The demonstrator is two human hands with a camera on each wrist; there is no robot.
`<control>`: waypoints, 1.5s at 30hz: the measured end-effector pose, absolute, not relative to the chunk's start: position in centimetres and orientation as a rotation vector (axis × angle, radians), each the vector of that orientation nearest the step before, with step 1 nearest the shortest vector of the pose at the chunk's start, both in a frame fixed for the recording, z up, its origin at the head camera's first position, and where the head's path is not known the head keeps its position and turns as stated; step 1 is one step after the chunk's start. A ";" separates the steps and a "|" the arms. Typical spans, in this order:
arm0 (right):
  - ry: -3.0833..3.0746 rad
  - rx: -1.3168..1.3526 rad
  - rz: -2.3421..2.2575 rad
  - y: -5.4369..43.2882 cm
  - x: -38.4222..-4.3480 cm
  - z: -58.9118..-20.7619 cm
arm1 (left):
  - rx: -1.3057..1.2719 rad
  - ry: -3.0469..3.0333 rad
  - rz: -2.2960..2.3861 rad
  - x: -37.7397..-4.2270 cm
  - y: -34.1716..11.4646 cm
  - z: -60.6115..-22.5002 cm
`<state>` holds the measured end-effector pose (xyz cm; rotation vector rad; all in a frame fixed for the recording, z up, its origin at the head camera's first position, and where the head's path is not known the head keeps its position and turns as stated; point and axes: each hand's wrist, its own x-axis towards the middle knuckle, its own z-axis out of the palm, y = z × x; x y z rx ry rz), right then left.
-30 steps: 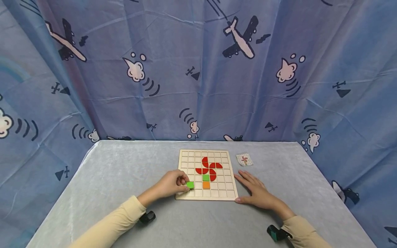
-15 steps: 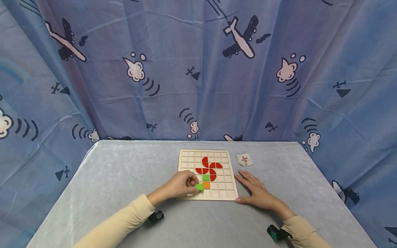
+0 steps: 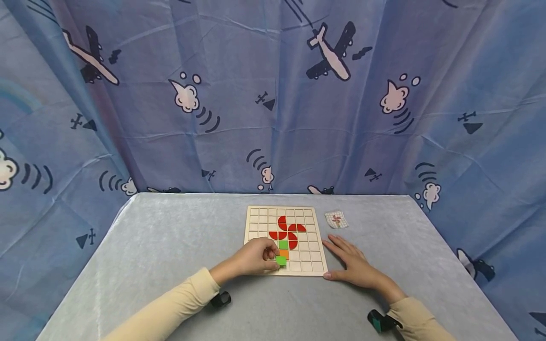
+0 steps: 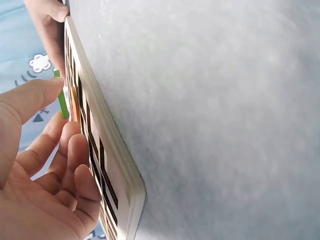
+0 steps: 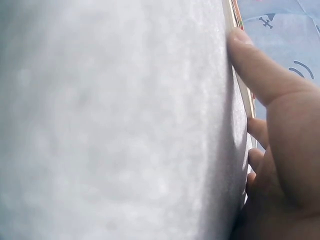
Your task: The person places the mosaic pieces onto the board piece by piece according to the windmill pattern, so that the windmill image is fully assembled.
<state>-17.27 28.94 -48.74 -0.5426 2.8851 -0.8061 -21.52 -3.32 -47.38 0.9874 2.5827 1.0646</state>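
My left hand (image 3: pixel 257 257) pinches a green square tile (image 3: pixel 281 261) between thumb and fingertips. In the head view that tile overlaps the lower edge of an orange tile (image 3: pixel 284 254) lying on the wooden grid board (image 3: pixel 307 263). The left wrist view shows the held tile (image 4: pixel 61 100) edge-on, raised above the board's face. Higher on the board, another green tile (image 3: pixel 283 244) sits under a pinwheel of red curved pieces (image 3: pixel 283 235). My right hand (image 3: pixel 355 264) rests with spread fingers at the board's right edge, its thumb (image 5: pixel 242 42) touching the near corner.
A small patterned card (image 3: pixel 336 219) with a pinwheel picture lies right of the board's far corner. The grey-white cloth (image 3: pixel 183 222) covers the table. Behind it hangs a blue curtain (image 3: pixel 239 118) printed with airplanes.
My left hand has carried the green tile rightward across the board and slightly nearer, from the lower left squares to just below the orange tile. The right hand has stayed put.
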 end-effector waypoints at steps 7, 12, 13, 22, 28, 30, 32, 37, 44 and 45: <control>2.883 -0.544 -0.815 28.9 -17.3 -48.7 | 0.989 2.587 1.064 -21.4 -2.8 -47.5; 2.885 -0.549 -0.815 28.9 -17.3 -48.7 | 0.985 2.589 1.051 -21.3 -2.7 -47.5; 2.885 -0.549 -0.815 28.9 -17.3 -48.7 | 0.984 2.591 1.046 -21.2 -2.6 -47.5; 2.884 -0.562 -0.820 29.0 -17.3 -48.9 | 0.973 2.604 1.031 -21.2 -2.4 -47.4; 2.881 -0.558 -0.826 29.0 -17.2 -48.8 | 0.976 2.612 1.015 -21.2 -2.3 -47.5; 2.882 -0.561 -0.834 29.0 -17.2 -48.8 | 0.977 2.617 1.010 -21.1 -2.3 -47.5; 2.881 -0.562 -0.836 29.0 -17.2 -48.8 | 0.978 2.621 1.006 -21.1 -2.3 -47.5; 2.878 -0.558 -0.823 29.0 -17.3 -48.9 | 0.974 2.627 0.995 -21.1 -2.3 -47.5; 2.884 -0.568 -0.829 29.1 -17.4 -48.9 | 0.967 2.628 0.996 -21.1 -2.3 -47.5; 2.883 -0.568 -0.828 29.1 -17.4 -48.9 | 0.963 2.626 0.997 -21.1 -2.3 -47.5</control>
